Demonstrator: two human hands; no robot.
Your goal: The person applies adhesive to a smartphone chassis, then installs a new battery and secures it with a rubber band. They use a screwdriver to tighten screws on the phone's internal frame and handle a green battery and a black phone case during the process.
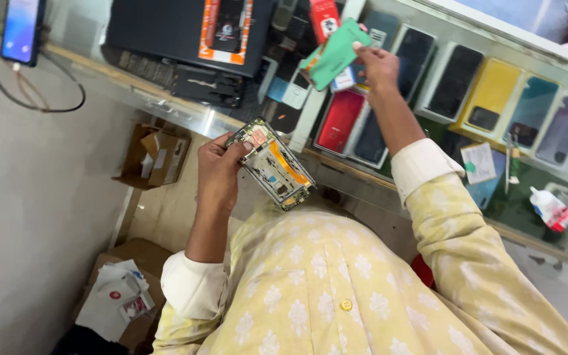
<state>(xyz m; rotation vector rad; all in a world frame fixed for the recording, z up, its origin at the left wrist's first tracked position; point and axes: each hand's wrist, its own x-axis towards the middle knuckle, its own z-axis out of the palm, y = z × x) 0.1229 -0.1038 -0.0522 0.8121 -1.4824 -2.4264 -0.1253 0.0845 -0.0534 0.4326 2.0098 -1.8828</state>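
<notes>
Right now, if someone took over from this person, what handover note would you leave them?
Left hand: fingers grip an opened phone, internals exposed, held above the lap.
Right hand: pinches a green back cover over the glass counter.
Done: cover is off the phone.
Left: the phone is open, its cover apart from it.
Nearby: white bottle and tweezers on the counter.

Glass display counter (336, 161), pale floor (27, 197)
</notes>
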